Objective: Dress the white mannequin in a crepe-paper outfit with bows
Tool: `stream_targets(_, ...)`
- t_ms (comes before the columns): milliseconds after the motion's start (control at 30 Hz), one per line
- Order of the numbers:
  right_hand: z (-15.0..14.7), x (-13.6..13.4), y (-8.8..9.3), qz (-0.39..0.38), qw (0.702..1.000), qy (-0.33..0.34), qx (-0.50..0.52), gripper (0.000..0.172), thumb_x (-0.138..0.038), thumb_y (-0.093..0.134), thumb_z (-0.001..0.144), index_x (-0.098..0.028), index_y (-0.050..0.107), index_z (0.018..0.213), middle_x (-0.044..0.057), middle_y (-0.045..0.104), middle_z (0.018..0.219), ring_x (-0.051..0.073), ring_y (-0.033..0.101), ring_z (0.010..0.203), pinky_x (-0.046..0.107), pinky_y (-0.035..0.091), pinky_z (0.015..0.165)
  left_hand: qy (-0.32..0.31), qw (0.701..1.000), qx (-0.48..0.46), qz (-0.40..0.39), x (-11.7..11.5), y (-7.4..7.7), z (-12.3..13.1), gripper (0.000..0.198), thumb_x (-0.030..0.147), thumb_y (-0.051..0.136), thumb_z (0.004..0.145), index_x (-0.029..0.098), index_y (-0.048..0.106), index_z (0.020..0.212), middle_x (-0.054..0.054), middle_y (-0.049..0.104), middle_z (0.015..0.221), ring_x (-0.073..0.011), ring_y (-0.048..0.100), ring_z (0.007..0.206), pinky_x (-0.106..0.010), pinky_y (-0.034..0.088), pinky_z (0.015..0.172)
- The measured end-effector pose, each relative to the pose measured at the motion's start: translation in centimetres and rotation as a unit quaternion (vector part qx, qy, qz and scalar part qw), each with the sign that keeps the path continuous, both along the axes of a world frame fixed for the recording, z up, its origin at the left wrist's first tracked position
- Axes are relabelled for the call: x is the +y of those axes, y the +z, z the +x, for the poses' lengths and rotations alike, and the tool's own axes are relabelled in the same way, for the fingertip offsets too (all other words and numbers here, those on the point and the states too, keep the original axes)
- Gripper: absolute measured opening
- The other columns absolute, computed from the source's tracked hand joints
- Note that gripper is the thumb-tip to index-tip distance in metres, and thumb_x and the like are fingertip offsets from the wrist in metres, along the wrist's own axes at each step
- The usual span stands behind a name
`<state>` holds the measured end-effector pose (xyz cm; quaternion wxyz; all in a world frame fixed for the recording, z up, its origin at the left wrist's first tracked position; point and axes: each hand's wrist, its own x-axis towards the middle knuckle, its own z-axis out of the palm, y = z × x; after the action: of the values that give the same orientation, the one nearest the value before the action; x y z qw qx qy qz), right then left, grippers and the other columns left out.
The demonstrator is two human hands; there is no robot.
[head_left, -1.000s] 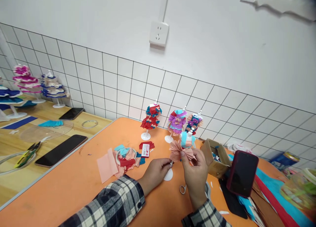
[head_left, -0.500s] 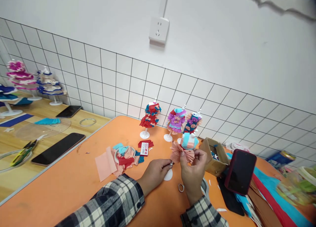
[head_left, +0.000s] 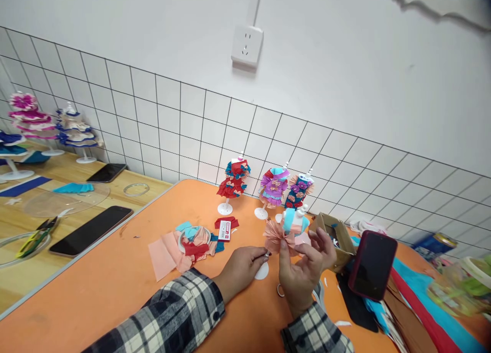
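A small white dress form (head_left: pixel 299 215) with a light blue band on its bodice leans in front of me. Its pleated salmon paper skirt (head_left: pixel 276 234) fans out to the left. My left hand (head_left: pixel 242 269) pinches the form's thin stand just above the round white base (head_left: pixel 262 271). At the skirt, my right hand (head_left: pixel 303 266) has its thumb against the pleated paper, with the index finger close by and the other fingers raised and bent. Part of the skirt is hidden behind the right hand.
Three dressed forms, one in red (head_left: pixel 233 181), stand behind. Paper scraps (head_left: pixel 195 245) lie left on the orange table (head_left: pixel 115 291). A cardboard box (head_left: pixel 341 245) and a propped phone (head_left: pixel 374 265) are at right. Scissors (head_left: pixel 36 238) rest on the wooden table.
My right hand has shifted slightly and its fingers have lifted and spread away from the skirt, while the thumb stays by the pleats. The left hand has hardly moved.
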<state>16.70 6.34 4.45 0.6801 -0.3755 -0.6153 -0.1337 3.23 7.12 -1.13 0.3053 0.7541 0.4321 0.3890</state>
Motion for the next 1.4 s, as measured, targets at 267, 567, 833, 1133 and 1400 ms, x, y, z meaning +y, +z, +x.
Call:
stream_targets(267, 1.7, -0.2, 0.4, 0.073, 0.979, -0.069, -0.18, 0.016, -0.015, 0.07, 0.076, -0.028, 0.068, 0.085, 0.006, 0.037, 0.123, 0.032, 0.046, 0.118, 0.058, 0.04, 0.101, -0.001, 1.0, 0.012, 0.013, 0.1, -0.2, 0.0, 0.025, 0.026, 0.046, 0.093, 0.019, 0.069, 0.091, -0.005, 0.071, 0.087, -0.0191, 0.063, 0.079, -0.024, 0.04, 0.068)
stream_targets(567, 1.4, -0.3, 1.8, 0.039, 0.965, -0.138, -0.22, 0.02, -0.028, 0.069, 0.081, -0.029, 0.072, 0.101, 0.009, 0.044, 0.133, 0.033, 0.047, 0.117, 0.058, 0.035, 0.1, -0.001, 1.0, 0.023, 0.019, 0.2, -0.2, 0.0, 0.026, 0.026, 0.046, 0.094, 0.018, 0.067, 0.081, -0.001, 0.066, 0.075, -0.016, 0.059, 0.07, -0.022, 0.038, 0.063)
stream_targets(833, 1.6, -1.0, 2.0, 0.06, 0.971, -0.04, -0.229, 0.049, -0.018, 0.066, 0.079, -0.037, 0.06, 0.123, 0.007, 0.034, 0.142, 0.034, 0.042, 0.127, 0.063, 0.031, 0.105, 0.004, 1.0, 0.016, 0.018, 0.1, -0.2, -0.1, 0.024, 0.026, 0.046, 0.093, 0.019, 0.068, 0.086, -0.002, 0.07, 0.081, -0.0175, 0.062, 0.076, -0.022, 0.041, 0.066)
stream_targets(1133, 1.7, -5.3, -5.9, 0.058, 0.945, 0.07, -0.313, 0.045, -0.015, 0.064, 0.082, -0.034, 0.058, 0.122, 0.003, 0.063, 0.116, 0.021, 0.06, 0.104, 0.039, 0.048, 0.093, 0.043, 0.998, 0.033, 0.041, 1.4, -1.2, -1.1, 0.026, 0.029, 0.043, 0.094, 0.02, 0.067, 0.089, -0.004, 0.072, 0.084, -0.0185, 0.064, 0.077, -0.024, 0.044, 0.068)
stream_targets(1400, 3.0, -5.7, -7.0, -0.213, 0.911, 0.119, -0.332, 0.032, -0.008, 0.055, 0.077, -0.027, 0.064, 0.1, 0.004, 0.065, 0.109, 0.02, 0.058, 0.102, 0.033, 0.046, 0.086, 0.068, 0.996, 0.026, 0.043, 1.5, -1.2, -1.6, 0.026, 0.03, 0.041, 0.094, 0.02, 0.065, 0.096, -0.006, 0.072, 0.092, -0.0205, 0.065, 0.085, -0.027, 0.047, 0.075)
